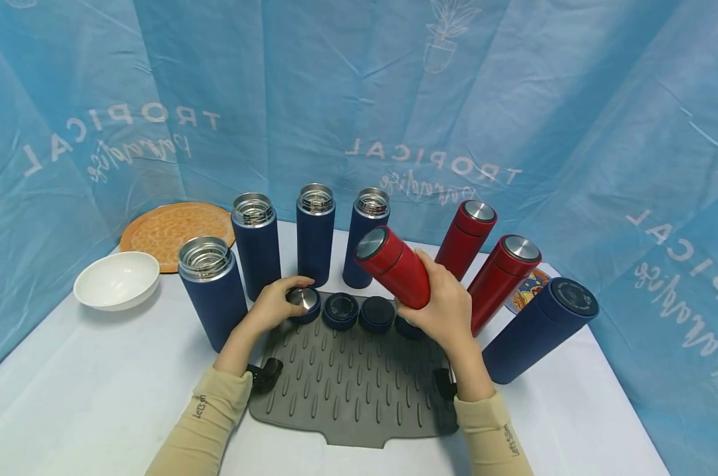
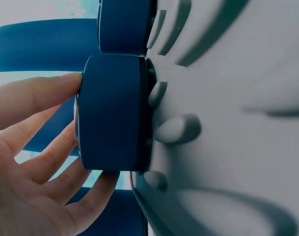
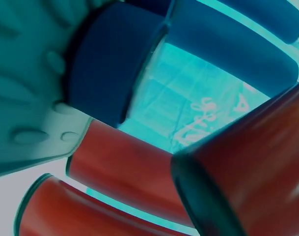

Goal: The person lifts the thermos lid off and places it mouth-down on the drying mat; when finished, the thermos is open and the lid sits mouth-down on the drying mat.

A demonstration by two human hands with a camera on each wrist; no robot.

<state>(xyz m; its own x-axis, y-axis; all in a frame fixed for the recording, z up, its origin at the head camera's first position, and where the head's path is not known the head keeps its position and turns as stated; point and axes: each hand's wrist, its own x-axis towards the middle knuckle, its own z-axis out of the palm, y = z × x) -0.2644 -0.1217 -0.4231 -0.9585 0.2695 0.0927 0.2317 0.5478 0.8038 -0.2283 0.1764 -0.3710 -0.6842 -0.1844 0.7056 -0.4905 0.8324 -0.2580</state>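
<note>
My left hand (image 1: 276, 304) holds a blue bottle lid (image 1: 303, 303) with a silver top at the back left of a grey mat (image 1: 347, 383). In the left wrist view, the thumb touches the lid's (image 2: 112, 113) top edge and the fingers curl round its other side. My right hand (image 1: 439, 301) grips a red thermos bottle (image 1: 397, 268), tilted with its silver-topped end toward the upper left, above the mat. In the right wrist view, this thermos (image 3: 257, 172) shows its dark base, while the hand is out of sight. Beside the left lid sit dark-topped lids (image 1: 340, 311).
Several lidless blue bottles (image 1: 258, 251) stand behind and left of the mat. Two red thermoses (image 1: 504, 277) and a capped blue bottle (image 1: 537, 330) stand to the right. A white bowl (image 1: 117, 281) and a round tan mat (image 1: 177, 231) lie at left; a blue curtain (image 1: 335, 86) hangs behind.
</note>
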